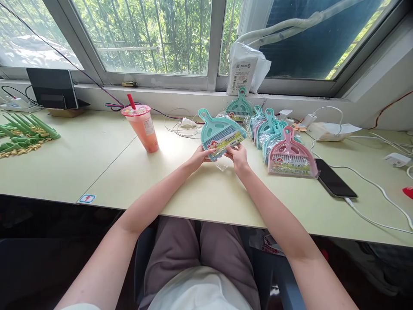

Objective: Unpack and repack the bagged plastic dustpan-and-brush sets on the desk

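Observation:
Between my two hands, tilted above the table, is a teal dustpan-and-brush set [222, 134] in clear plastic wrap with a printed label. My left hand [200, 158] grips its lower left edge, thumb on the front. My right hand [238, 156] pinches the lower right edge, near the label. A loose flap of wrap hangs below it. To the right stands a row of wrapped teal sets [267, 125], with a pink dustpan-and-brush set [290, 157] at the front. Another teal set [239, 107] leans at the back, near the window sill.
On the pale table [135, 181] a drink cup [143, 129] with a red straw stands left of my hands. A black phone [335, 178] charges at the right. Cables, a tablet [51, 88] and green bundled pieces [26, 133] lie farther out. A white package [243, 71] stands by the window.

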`<state>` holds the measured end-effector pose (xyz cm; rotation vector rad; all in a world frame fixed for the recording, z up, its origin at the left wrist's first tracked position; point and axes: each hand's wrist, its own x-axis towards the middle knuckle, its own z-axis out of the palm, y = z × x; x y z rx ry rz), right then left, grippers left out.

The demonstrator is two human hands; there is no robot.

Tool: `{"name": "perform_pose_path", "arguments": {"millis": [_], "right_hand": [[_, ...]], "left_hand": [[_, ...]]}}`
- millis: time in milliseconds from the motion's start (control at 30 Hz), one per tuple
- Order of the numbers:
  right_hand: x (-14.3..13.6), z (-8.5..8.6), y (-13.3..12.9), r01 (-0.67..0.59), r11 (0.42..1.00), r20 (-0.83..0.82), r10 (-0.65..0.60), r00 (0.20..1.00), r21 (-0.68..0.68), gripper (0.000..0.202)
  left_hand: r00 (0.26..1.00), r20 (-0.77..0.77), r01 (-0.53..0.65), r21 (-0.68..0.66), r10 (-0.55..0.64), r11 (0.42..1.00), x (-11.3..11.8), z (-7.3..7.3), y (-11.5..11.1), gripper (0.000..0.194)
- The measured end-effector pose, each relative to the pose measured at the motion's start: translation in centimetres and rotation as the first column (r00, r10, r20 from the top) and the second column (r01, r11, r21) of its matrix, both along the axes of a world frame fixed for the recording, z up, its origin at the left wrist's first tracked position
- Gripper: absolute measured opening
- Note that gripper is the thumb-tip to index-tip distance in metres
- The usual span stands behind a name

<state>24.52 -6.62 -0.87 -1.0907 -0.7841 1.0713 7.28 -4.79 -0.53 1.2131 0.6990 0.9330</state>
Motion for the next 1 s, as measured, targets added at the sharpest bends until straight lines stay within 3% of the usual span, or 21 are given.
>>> {"name": "perform_pose_path", "arguments": {"millis": [200, 533, 633, 667, 733, 800, 867, 933, 1000], "right_hand": [[-0.1, 0.4, -0.3, -0.044, 0.998, 0.001, 0.044, 0.999, -0.05, 0.025], [0.2, 0.4, -0.2, -0.144, 0.978, 0.058, 0.154, 0.986, -0.152, 0.009], [1.5, 0.4, 0.2, -0.064, 0.989, 0.215, 0.092, 0.972, -0.135, 0.025], [2.0, 0.5, 0.3, 0.018, 0.996, 0.324, 0.009, 0.946, -0.082, 0.03], [3.2, 0.8, 0.4, 0.151, 0.979, 0.563, -0.201, 0.802, 0.135, 0.028], [4.1, 1.1, 0.4, 0.115, 0.931, 0.723, -0.343, 0.6, 0.346, 0.03], [4.6, 1.2, 0.4, -0.007, 0.908, 0.807, -0.368, 0.461, 0.418, 0.039], [4.5, 1.1, 0.5, -0.093, 0.907, 0.842, -0.338, 0.42, 0.411, 0.034], [4.2, 0.9, 0.6, -0.125, 0.901, 0.829, -0.319, 0.46, 0.415, 0.016]], "left_hand": [[0.999, -0.044, -0.027, -0.028, 0.025, 0.999, -0.3, 0.1, 0.6, 0.045], [0.996, -0.092, -0.026, -0.096, 0.018, 0.995, -1.3, 0.3, 1.4, 0.046], [0.998, -0.029, -0.055, -0.115, 0.052, 0.992, -2.0, 0.6, 1.9, 0.045], [0.997, -0.002, -0.071, -0.125, 0.072, 0.99, -2.4, 0.7, 2.1, 0.045], [0.993, 0.026, -0.112, -0.153, 0.117, 0.982, -3.3, 0.9, 2.8, 0.044], [0.989, 0.015, -0.141, -0.18, 0.146, 0.973, -4.3, 1.1, 3.4, 0.04], [0.989, -0.008, -0.148, -0.201, 0.15, 0.968, -5.3, 1.1, 3.9, 0.034], [0.992, -0.031, -0.128, -0.216, 0.124, 0.968, -5.9, 1.0, 4.3, 0.029], [0.995, -0.052, -0.09, -0.231, 0.08, 0.969, -6.3, 0.9, 4.5, 0.029]]}}
